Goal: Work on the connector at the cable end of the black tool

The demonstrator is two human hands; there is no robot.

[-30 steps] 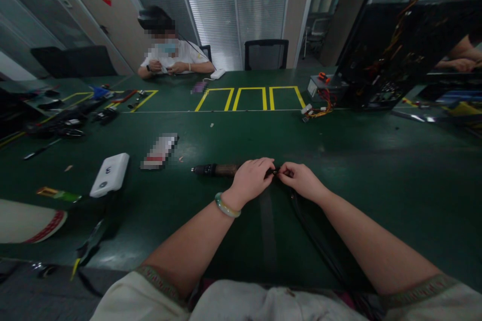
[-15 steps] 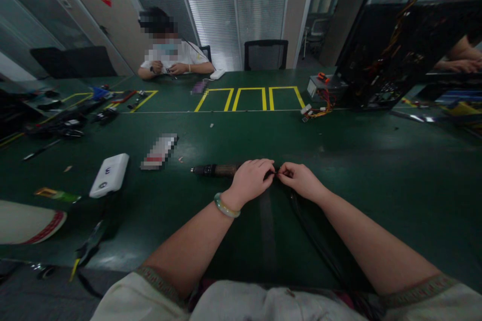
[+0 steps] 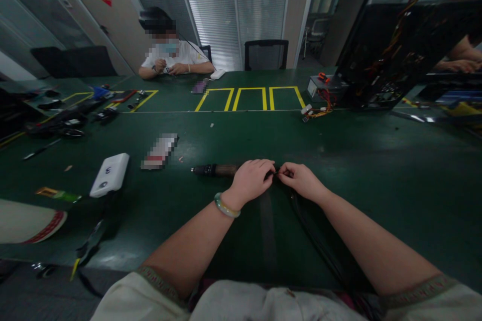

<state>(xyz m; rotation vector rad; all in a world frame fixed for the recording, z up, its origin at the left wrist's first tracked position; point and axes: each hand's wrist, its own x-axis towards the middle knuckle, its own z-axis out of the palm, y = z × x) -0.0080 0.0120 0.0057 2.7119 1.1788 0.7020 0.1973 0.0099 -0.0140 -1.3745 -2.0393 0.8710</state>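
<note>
An electric screwdriver (image 3: 226,170) with a black nose and brown body lies crosswise on the green table, its tip to the left. Curled over its rear end is my left hand (image 3: 253,178), closed, with a bangle on the wrist. Thumb and fingertips of my right hand (image 3: 297,178) pinch together close to the left fingertips, just off the tool's tail. A tiny dark piece shows between the two hands, too small to name. A black cable (image 3: 309,225) runs from beneath the right hand toward my body.
Left of me are a white power bank (image 3: 110,175), a pixelated phone-like slab (image 3: 159,151) and a green-handled screwdriver (image 3: 58,194). Across the table sits a co-worker (image 3: 176,57). A power supply (image 3: 327,88) with loose wires stands back right, beside a black computer case (image 3: 391,55).
Both my hands and the electric screwdriver stay in place. Across the table, the co-worker's hands have shifted slightly.
</note>
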